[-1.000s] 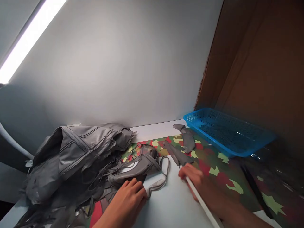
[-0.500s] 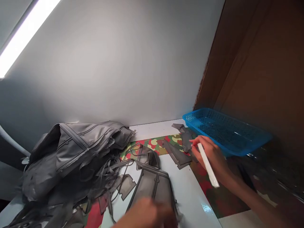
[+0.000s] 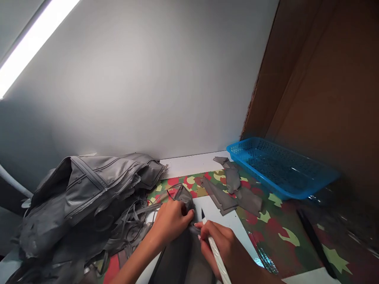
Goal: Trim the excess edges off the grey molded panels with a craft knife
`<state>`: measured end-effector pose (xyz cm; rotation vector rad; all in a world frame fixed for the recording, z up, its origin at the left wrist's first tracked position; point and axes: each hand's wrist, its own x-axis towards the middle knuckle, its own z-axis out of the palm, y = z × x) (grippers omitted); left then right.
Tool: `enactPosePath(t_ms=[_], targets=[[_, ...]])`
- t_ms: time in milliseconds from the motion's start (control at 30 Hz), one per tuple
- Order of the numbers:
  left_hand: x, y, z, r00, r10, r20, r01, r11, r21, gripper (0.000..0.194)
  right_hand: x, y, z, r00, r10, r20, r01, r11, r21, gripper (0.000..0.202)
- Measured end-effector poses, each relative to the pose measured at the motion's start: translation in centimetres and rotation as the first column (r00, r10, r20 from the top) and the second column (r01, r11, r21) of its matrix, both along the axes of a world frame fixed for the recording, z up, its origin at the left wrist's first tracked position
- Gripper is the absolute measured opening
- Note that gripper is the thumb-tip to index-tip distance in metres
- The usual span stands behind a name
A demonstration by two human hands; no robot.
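My left hand (image 3: 172, 219) is closed on the upper end of a grey leather piece (image 3: 179, 258), with thumb and fingers pinched together. That piece runs down toward me between my forearms. Close beside it, my right hand (image 3: 218, 240) grips a slim white-handled tool (image 3: 217, 255). The tool's dark pointed tip is up, apart from the leather. My right thumb and fingertips are near the leather at the pinch; whether they also hold it, I cannot tell. A small grey leather part (image 3: 185, 194) lies just beyond my left hand.
Grey leather panels (image 3: 89, 185) are heaped at the left, with thin strips (image 3: 133, 225) trailing from them. Flat grey pieces (image 3: 220, 197) lie on the camouflage-patterned sheet (image 3: 284, 236). A blue basket (image 3: 266, 173) stands at the back right, near a black tool (image 3: 315, 242). Cardboard (image 3: 319, 98) rises behind.
My right hand has come back left from the flat pieces to the leather, the tool now pointing up. My left hand has moved up and away from me along the leather piece.
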<state>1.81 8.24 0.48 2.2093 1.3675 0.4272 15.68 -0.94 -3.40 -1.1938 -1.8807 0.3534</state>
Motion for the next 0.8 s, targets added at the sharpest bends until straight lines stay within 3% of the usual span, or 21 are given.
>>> enactPosePath(t_ms=[133,233,300,367,433,500,567,633,700,800], targets=[[-1.1,0.1,0.1,0.978,0.040,0.204,-0.007,0.987,-0.158,0.004,-0.1,-1.1,-0.6,0.995,0.052,0.088,-0.074,0.961,0.268,0.017],[-1.6,-0.2,0.5,0.928,0.041,0.371,0.077,0.951,-0.300,0.027,-0.2,-1.6,-0.3,0.998,-0.007,0.058,-0.010,0.956,0.292,0.016],[-1.9,-0.8,0.6,0.874,0.070,0.481,0.137,0.913,-0.383,0.042,0.2,-1.4,0.5,0.984,-0.093,-0.149,0.114,0.984,0.138,0.012],[-2.3,-1.6,0.5,0.789,0.154,0.595,0.215,0.838,-0.502,0.057,0.8,-0.7,1.5,0.894,-0.239,-0.378,0.190,0.968,-0.163,0.010],[-2.5,-2.5,0.1,0.719,0.211,0.662,0.322,0.743,-0.586,0.067,1.4,-0.1,2.4,0.784,-0.324,-0.530,0.097,0.906,-0.411,0.021],[-2.6,-3.3,-0.3,0.721,0.155,0.675,0.410,0.690,-0.596,0.068,1.7,0.4,2.9,0.690,-0.343,-0.637,-0.062,0.849,-0.525,0.028],[-2.5,-4.0,-0.5,0.772,0.029,0.635,0.447,0.687,-0.574,0.062,1.6,0.5,3.1,0.593,-0.374,-0.713,-0.193,0.793,-0.577,0.029],[-2.2,-4.5,-0.5,0.824,-0.046,0.565,0.416,0.725,-0.549,0.057,1.4,0.4,3.1,0.499,-0.427,-0.754,-0.277,0.746,-0.606,0.027],[-2.0,-4.8,-0.5,0.853,-0.024,0.521,0.342,0.780,-0.525,0.053,1.2,0.2,3.0,0.440,-0.455,-0.774,-0.317,0.728,-0.608,0.026],[-1.9,-4.9,-1.1,0.849,0.086,0.522,0.229,0.830,-0.508,0.051,1.2,0.2,3.0,0.412,-0.460,-0.786,-0.296,0.749,-0.593,0.029]])
